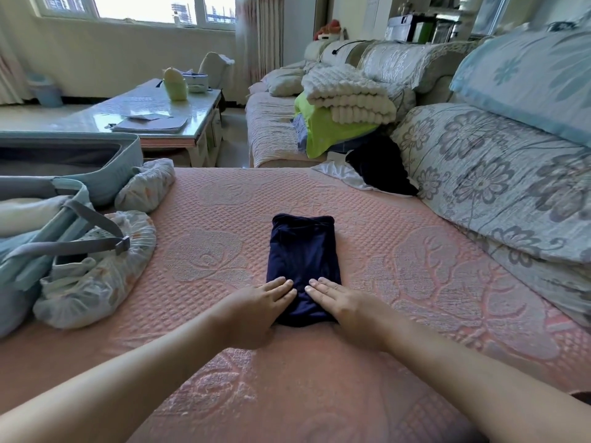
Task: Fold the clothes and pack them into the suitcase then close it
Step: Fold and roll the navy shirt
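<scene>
A navy garment, folded into a narrow strip, lies on the pink bedspread in front of me. My left hand and my right hand lie flat, fingers straight, on its near end, one on each side. The open light-blue suitcase sits at the left edge, with grey straps and pale folded items inside. A black garment and a white one lie unfolded at the far right of the bedspread.
Two wheel covers in printed fabric hang off the suitcase's near side. A pile of green, blue and cream textiles sits on the sofa behind. Floral cushions line the right. A glass coffee table stands at the back left.
</scene>
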The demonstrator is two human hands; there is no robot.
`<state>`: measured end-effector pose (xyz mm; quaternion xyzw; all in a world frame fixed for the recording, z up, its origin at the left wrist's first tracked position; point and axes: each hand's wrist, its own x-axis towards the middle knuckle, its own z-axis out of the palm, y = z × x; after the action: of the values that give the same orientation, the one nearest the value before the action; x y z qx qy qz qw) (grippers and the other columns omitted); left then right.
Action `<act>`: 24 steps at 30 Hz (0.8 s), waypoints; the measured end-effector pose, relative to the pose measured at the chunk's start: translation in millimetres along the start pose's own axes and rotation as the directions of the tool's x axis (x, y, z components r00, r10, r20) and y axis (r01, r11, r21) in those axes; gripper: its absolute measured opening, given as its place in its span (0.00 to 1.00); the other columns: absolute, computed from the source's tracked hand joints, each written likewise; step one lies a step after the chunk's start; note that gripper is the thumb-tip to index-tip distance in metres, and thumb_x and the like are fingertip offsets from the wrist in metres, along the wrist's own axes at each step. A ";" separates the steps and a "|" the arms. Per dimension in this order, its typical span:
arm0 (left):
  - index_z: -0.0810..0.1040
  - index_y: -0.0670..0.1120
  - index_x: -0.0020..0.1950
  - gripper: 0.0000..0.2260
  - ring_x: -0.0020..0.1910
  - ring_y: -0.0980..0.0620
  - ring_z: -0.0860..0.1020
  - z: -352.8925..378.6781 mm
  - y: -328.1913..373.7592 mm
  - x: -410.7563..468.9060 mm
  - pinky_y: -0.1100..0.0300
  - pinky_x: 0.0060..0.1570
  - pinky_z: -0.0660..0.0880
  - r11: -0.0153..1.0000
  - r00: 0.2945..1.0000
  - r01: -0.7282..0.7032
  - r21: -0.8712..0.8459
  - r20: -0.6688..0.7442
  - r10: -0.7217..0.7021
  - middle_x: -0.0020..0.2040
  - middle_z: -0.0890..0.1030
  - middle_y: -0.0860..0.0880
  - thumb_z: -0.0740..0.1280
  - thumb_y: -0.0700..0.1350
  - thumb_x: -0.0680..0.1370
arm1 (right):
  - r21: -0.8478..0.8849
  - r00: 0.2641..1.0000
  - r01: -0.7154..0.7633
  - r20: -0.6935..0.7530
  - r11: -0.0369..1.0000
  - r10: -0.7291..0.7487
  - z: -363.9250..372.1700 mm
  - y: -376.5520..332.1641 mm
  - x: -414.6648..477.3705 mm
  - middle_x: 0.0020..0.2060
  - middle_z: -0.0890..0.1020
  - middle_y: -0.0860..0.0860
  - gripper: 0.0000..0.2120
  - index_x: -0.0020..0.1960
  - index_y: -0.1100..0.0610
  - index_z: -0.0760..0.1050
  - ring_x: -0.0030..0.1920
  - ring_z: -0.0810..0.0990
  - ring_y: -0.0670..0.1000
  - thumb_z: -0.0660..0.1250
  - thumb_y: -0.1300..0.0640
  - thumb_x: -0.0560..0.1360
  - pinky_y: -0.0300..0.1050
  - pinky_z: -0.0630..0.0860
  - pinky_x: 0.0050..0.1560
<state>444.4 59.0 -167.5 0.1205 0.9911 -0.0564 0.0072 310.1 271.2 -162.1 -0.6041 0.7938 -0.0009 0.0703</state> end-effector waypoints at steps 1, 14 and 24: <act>0.61 0.41 0.79 0.33 0.78 0.47 0.59 1.1 0.9 2.1 0.57 0.75 0.55 0.999 0.999 0.012 -0.036 -0.032 -0.013 0.78 0.62 0.42 0.62 0.45 0.73 | 0.027 1.000 -0.015 -0.019 1.000 0.016 -1.3 -1.4 1.4 0.81 0.51 0.49 0.32 0.82 0.54 0.47 0.80 0.47 0.46 0.53 0.66 0.81 0.39 0.48 0.78; 0.75 0.49 0.62 0.11 0.40 0.55 0.77 -28.3 -37.4 55.3 0.65 0.36 0.71 0.462 0.650 0.396 -0.793 -0.113 -0.752 0.48 0.81 0.50 0.65 0.43 0.80 | 0.708 0.766 -0.303 -0.218 0.638 0.605 -36.5 46.6 58.2 0.44 0.83 0.48 0.03 0.50 0.51 0.81 0.46 0.82 0.49 0.68 0.54 0.78 0.42 0.76 0.44; 0.53 0.51 0.81 0.29 0.80 0.51 0.48 9.7 -41.5 81.8 0.53 0.78 0.48 0.960 0.960 0.230 -0.157 -0.128 -0.251 0.81 0.53 0.52 0.55 0.59 0.82 | 0.556 0.668 -0.495 -0.248 0.667 0.702 -16.0 70.6 112.2 0.58 0.81 0.57 0.15 0.63 0.55 0.74 0.59 0.79 0.59 0.65 0.49 0.80 0.49 0.74 0.56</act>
<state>355.0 37.3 -174.9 0.0020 0.9977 0.0222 -0.0642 211.4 181.3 -164.7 -0.2492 0.9222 -0.2949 0.0196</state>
